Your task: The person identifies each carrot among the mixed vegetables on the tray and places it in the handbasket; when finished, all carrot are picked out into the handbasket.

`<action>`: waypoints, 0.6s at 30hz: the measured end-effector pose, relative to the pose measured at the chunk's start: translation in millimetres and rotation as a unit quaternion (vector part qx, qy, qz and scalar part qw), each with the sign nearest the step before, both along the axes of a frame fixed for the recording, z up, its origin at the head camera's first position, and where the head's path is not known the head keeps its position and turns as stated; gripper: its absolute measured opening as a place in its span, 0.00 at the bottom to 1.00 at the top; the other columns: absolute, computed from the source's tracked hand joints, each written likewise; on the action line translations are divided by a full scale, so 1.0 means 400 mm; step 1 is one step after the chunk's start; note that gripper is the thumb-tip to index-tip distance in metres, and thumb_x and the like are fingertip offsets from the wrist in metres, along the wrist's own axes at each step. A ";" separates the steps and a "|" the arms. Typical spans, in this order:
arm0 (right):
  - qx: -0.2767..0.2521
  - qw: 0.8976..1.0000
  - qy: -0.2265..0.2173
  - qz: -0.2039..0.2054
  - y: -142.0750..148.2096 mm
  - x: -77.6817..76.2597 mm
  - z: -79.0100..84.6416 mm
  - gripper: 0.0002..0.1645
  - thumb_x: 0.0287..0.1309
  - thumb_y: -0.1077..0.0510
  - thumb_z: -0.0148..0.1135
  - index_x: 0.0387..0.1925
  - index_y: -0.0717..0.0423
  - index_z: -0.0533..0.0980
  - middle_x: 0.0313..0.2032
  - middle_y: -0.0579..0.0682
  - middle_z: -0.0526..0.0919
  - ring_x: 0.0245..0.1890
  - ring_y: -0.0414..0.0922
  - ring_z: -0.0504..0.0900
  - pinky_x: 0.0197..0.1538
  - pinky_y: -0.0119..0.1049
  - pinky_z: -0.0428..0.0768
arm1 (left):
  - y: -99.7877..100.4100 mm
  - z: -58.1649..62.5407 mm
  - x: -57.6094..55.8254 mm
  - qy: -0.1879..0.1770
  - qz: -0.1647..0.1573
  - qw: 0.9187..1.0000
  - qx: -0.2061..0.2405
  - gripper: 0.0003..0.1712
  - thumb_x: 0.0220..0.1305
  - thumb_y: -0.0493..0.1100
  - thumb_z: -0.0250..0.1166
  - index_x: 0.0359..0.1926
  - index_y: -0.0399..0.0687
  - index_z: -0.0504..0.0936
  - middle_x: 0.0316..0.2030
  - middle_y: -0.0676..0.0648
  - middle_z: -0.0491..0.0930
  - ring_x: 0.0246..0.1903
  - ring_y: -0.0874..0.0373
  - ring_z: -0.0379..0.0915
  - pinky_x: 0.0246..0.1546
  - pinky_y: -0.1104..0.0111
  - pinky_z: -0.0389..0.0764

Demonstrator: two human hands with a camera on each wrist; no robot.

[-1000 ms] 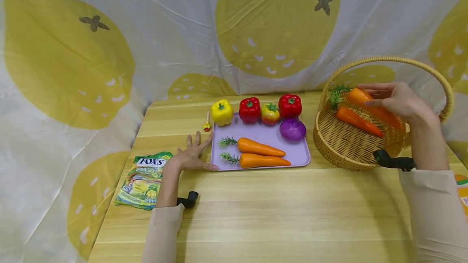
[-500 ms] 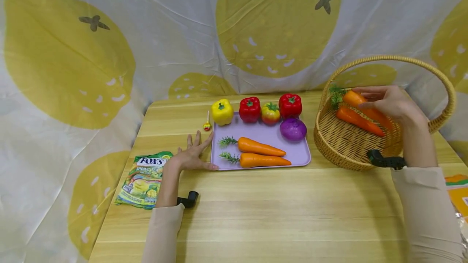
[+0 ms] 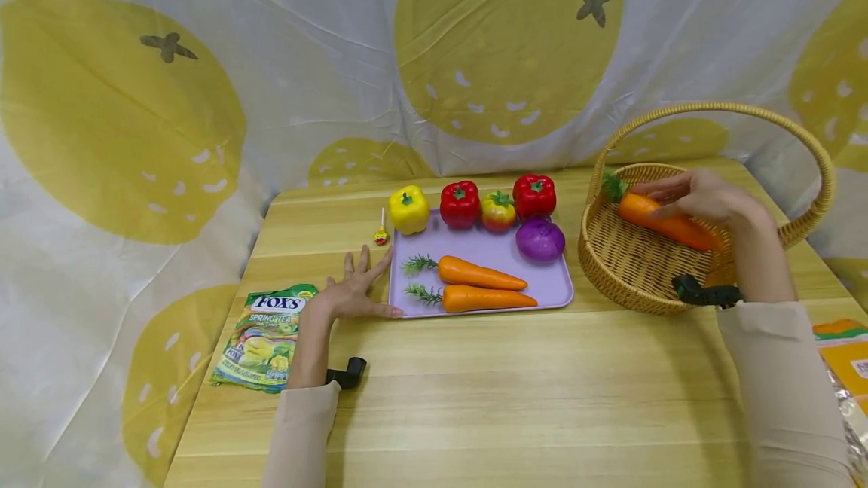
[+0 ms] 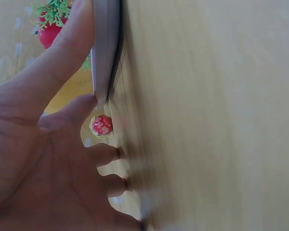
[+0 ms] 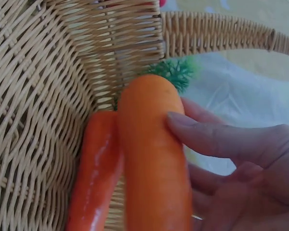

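Note:
In the head view my right hand (image 3: 712,198) is inside the wicker basket (image 3: 610,288), holding an orange carrot (image 3: 637,209) between thumb and fingers. Beside that carrot, a redder carrot (image 5: 94,168) lies against the basket's inside in the right wrist view; from above it is mostly covered. My left hand (image 3: 349,294) has its fingers spread on the table, with thumb and index finger touching the left edge of the lilac tray (image 3: 468,243). Two more carrots (image 3: 481,273) lie on the tray, their green tops to the left.
Along the tray's back are a yellow bell pepper (image 3: 410,209), two red bell peppers (image 3: 459,205), a tomato (image 3: 498,211) and a purple onion (image 3: 540,239). A lollipop (image 3: 381,235) lies left of the tray. A Fox's candy bag (image 3: 261,337) sits by my left forearm, an orange packet (image 3: 848,364) far right.
My right hand has moved left and lowered the carrot deeper into the basket, over the other carrot. The left hand stays at the tray's edge.

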State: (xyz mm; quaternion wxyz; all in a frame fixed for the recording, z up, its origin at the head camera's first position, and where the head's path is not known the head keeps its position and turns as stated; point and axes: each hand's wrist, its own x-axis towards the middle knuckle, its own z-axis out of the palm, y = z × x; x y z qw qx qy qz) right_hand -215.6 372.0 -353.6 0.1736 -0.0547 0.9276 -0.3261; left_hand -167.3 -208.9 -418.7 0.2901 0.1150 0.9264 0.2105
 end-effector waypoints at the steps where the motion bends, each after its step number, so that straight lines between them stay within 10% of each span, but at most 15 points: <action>1: -0.002 1.000 -0.002 0.005 0.002 -0.002 -0.004 0.34 0.63 0.55 0.73 0.69 0.56 0.75 0.65 0.62 0.80 0.54 0.37 0.82 0.46 0.18 0.75 | 0.000 0.000 0.000 -0.001 0.000 1.000 0.001 0.70 0.57 0.68 0.74 0.84 0.66 0.34 0.81 0.35 0.16 0.78 0.30 0.07 0.67 0.20 0.25; 4: -0.015 1.000 -0.014 0.012 0.007 -0.008 -0.018 0.34 0.62 0.56 0.74 0.69 0.55 0.76 0.63 0.62 0.82 0.44 0.22 0.79 0.46 0.22 0.79 | 0.001 0.001 -0.001 -0.004 0.000 1.000 0.003 0.70 0.57 0.68 0.74 0.84 0.66 0.34 0.80 0.35 0.16 0.78 0.30 0.06 0.67 0.20 0.25; 13: -0.073 0.996 -0.044 0.016 0.007 -0.025 -0.060 0.34 0.60 0.62 0.74 0.67 0.60 0.76 0.59 0.48 0.86 0.48 0.21 0.79 0.49 0.21 0.79 | 0.001 0.000 -0.002 -0.001 0.001 1.000 0.004 0.70 0.57 0.68 0.74 0.84 0.67 0.34 0.81 0.35 0.16 0.78 0.30 0.06 0.67 0.20 0.26; 18: -0.017 0.999 -0.030 0.033 0.001 -0.037 -0.083 0.34 0.59 0.60 0.75 0.66 0.60 0.77 0.62 0.61 0.83 0.61 0.42 0.80 0.48 0.17 0.73 | -0.001 -0.002 0.000 -0.001 0.002 1.000 0.005 0.70 0.57 0.68 0.74 0.84 0.67 0.34 0.81 0.35 0.16 0.78 0.30 0.07 0.67 0.20 0.26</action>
